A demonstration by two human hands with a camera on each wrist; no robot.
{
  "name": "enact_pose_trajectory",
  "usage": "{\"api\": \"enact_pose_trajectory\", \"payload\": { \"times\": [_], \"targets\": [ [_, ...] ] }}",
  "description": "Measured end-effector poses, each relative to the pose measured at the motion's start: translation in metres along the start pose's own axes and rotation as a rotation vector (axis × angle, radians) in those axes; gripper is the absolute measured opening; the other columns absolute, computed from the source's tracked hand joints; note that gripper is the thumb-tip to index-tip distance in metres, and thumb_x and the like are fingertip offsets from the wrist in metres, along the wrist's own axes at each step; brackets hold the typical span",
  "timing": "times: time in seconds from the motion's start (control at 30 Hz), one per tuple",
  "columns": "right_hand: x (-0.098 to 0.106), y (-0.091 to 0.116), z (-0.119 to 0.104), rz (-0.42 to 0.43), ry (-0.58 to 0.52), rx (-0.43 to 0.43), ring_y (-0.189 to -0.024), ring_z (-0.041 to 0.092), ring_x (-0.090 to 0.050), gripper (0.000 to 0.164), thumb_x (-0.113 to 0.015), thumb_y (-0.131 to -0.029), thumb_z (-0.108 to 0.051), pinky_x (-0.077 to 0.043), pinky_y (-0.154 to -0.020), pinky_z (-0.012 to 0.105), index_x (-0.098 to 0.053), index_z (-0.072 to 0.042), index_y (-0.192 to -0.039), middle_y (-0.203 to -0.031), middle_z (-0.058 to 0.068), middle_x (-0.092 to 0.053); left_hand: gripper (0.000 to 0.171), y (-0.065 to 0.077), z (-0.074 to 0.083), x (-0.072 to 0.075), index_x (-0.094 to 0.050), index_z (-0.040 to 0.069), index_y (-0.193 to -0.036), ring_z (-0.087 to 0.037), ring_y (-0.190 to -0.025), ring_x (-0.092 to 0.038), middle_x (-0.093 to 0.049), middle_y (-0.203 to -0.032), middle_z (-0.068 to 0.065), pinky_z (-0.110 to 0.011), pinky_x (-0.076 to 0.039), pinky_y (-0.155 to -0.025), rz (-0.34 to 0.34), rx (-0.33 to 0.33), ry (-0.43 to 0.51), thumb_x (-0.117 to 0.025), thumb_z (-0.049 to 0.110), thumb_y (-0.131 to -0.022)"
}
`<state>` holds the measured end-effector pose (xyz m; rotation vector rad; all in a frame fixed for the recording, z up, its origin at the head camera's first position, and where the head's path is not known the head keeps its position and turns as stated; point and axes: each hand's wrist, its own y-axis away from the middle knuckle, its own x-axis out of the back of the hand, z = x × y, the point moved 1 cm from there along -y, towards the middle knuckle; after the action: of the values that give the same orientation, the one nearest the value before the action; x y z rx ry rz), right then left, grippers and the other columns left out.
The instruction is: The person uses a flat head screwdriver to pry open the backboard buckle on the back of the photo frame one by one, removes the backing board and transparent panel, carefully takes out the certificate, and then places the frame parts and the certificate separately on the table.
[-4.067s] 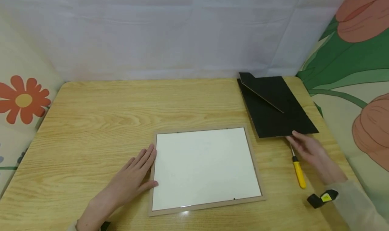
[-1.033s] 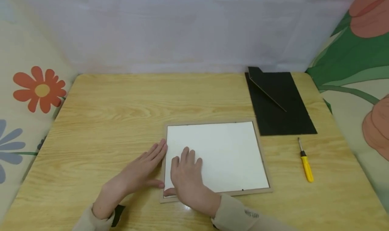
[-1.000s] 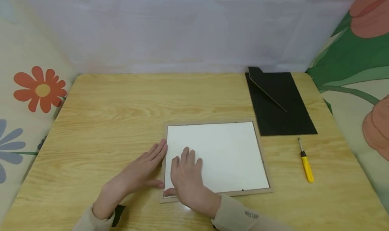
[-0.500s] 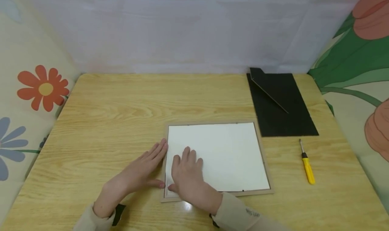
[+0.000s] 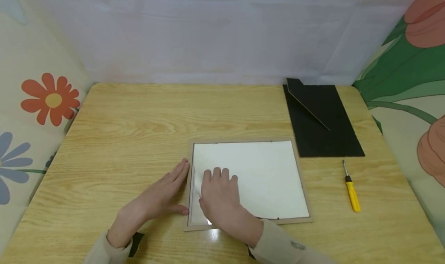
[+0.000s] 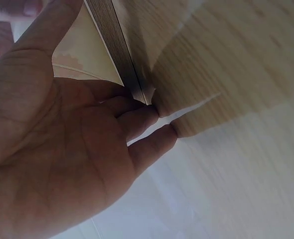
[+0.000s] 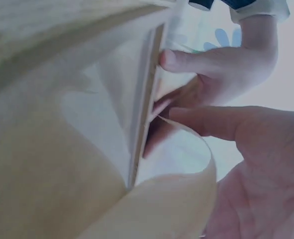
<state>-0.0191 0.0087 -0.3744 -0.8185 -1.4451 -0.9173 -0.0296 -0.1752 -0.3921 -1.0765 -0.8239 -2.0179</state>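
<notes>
A picture frame [image 5: 295, 220] with a thin wooden border lies flat on the table, a white sheet of paper [image 5: 267, 179] inside it. My left hand [image 5: 154, 200] rests against the frame's left side, fingers extended and thumb by the lower left. In the left wrist view its fingertips touch the frame's edge [image 6: 112, 45]. Over the left part of the sheet, my right hand [image 5: 222, 202] has bent fingers and pinches the paper. Its left edge curls upward in the right wrist view, where the thumb [image 7: 202, 119] meets the curled sheet [image 7: 172, 204]. Some right fingers are hidden.
A black backing board [image 5: 326, 140] with a fold-out stand [image 5: 307, 107] lies at the back right. In front of it is a screwdriver [image 5: 352, 192] with a yellow handle. White cloth [image 5: 194, 36] hangs behind the wooden table [image 5: 125, 129].
The right hand has left the backing board and screwdriver and come onto the sheet. Its thumb has slid rightward from the lower left corner, and the sheet's left edge has lifted. The left hand stays.
</notes>
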Motion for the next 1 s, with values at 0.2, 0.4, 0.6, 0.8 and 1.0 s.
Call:
{"api": "enact_pose_trajectory", "payload": {
  "times": [0.2, 0.4, 0.6, 0.8, 1.0],
  "targets": [
    [0.014, 0.001, 0.006, 0.072, 0.021, -0.01, -0.069, 0.017, -0.049, 0.039, -0.072, -0.083, -0.043, -0.042, -0.046, 0.026, -0.057, -0.009, -0.096, -0.074, 0.003, -0.052, 0.116, -0.001, 0.0, 0.001, -0.016, -0.012, -0.148, -0.041, -0.142, -0.016, -0.011, -0.156, -0.029, -0.06, -0.024, -0.108, 0.017, -0.009, 0.01, -0.082, 0.043, -0.069],
    [0.029, 0.001, 0.015, 0.137, -0.033, 0.019, -0.063, 0.014, -0.052, 0.03, -0.072, -0.086, -0.033, -0.042, -0.039, 0.023, -0.059, -0.007, -0.095, -0.074, 0.003, -0.058, 0.116, 0.0, 0.001, 0.001, -0.014, -0.01, -0.149, -0.04, -0.143, -0.014, -0.008, -0.157, -0.027, -0.058, -0.021, -0.11, -0.001, 0.01, 0.024, -0.083, 0.039, -0.07],
    [0.048, 0.004, 0.026, 0.189, -0.166, 0.046, -0.065, 0.015, -0.057, 0.025, -0.068, -0.089, -0.029, -0.043, -0.04, 0.023, -0.06, -0.007, -0.097, -0.079, 0.003, -0.062, 0.115, 0.0, 0.001, 0.001, -0.017, -0.012, -0.148, -0.041, -0.142, -0.016, -0.011, -0.155, -0.029, -0.059, -0.024, -0.109, 0.009, -0.007, 0.001, -0.083, 0.039, -0.07],
    [0.081, 0.011, 0.035, 0.193, -0.444, 0.056, -0.07, 0.013, -0.056, 0.027, -0.065, -0.092, -0.032, -0.044, -0.047, 0.024, -0.06, -0.01, -0.106, -0.085, -0.001, -0.062, 0.115, 0.0, -0.001, 0.0, -0.019, -0.013, -0.147, -0.042, -0.14, -0.019, -0.013, -0.155, -0.03, -0.061, -0.026, -0.106, 0.029, -0.031, -0.011, -0.081, 0.045, -0.07],
    [0.109, 0.018, 0.045, 0.338, -0.734, 0.098, -0.063, 0.007, -0.049, 0.024, -0.068, -0.09, -0.029, -0.042, -0.047, 0.02, -0.06, -0.01, -0.103, -0.077, -0.008, -0.054, 0.116, 0.0, -0.001, -0.001, -0.016, -0.012, -0.148, -0.042, -0.141, -0.018, -0.011, -0.155, -0.029, -0.06, -0.024, -0.108, 0.026, -0.023, -0.013, -0.082, 0.042, -0.069]
  ]
}}
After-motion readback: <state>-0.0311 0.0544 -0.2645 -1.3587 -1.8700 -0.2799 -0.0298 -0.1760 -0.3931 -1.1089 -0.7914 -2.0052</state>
